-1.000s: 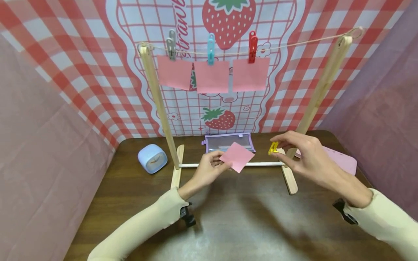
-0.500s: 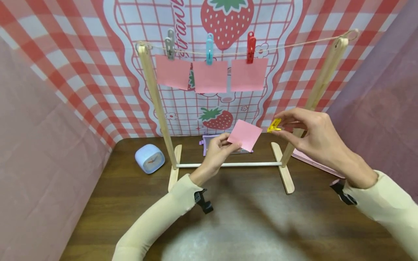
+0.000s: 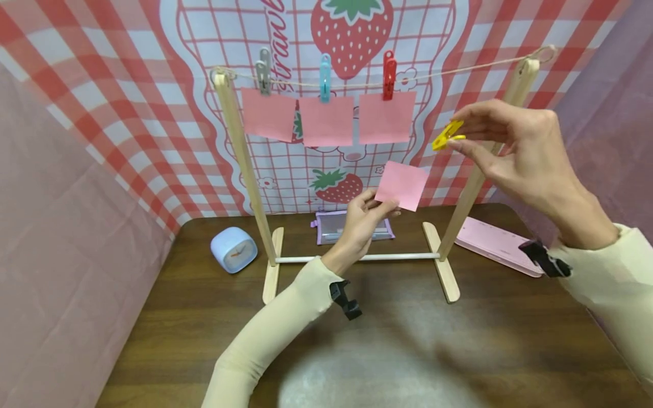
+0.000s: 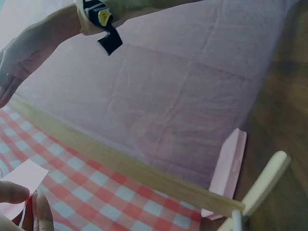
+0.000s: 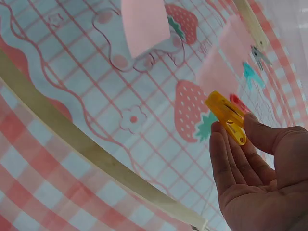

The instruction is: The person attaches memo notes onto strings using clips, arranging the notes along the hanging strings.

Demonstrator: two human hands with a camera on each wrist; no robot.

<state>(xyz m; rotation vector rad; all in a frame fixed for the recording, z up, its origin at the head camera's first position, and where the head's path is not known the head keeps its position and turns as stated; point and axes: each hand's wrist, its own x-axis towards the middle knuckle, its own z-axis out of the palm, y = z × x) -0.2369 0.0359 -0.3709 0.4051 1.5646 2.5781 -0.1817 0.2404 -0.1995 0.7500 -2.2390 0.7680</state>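
Note:
My left hand [image 3: 361, 224] pinches a square pink paper note [image 3: 403, 186] by its lower left corner, below the string line. Up and to the right, my right hand [image 3: 525, 147] holds a yellow clothespin [image 3: 448, 135] between thumb and fingertips. In the right wrist view the yellow clothespin [image 5: 226, 117] points away from the fingers. Three pink notes hang from the string [image 3: 459, 70]: one under a grey clothespin [image 3: 263, 72], one under a light blue clothespin [image 3: 325, 78], one under a red clothespin [image 3: 389, 75].
Two wooden posts [image 3: 240, 153] carry the string, joined low down by a white rod [image 3: 398, 257]. A blue clock [image 3: 234, 250] stands left on the table [image 3: 214, 328]. Behind the rod lies a purple-edged pouch [image 3: 336, 220]; a pink case [image 3: 495, 246] lies at right.
Both hands have risen toward the string, the left with the pink note also going right. The right hand with the yellow clothespin has climbed higher and a little right.

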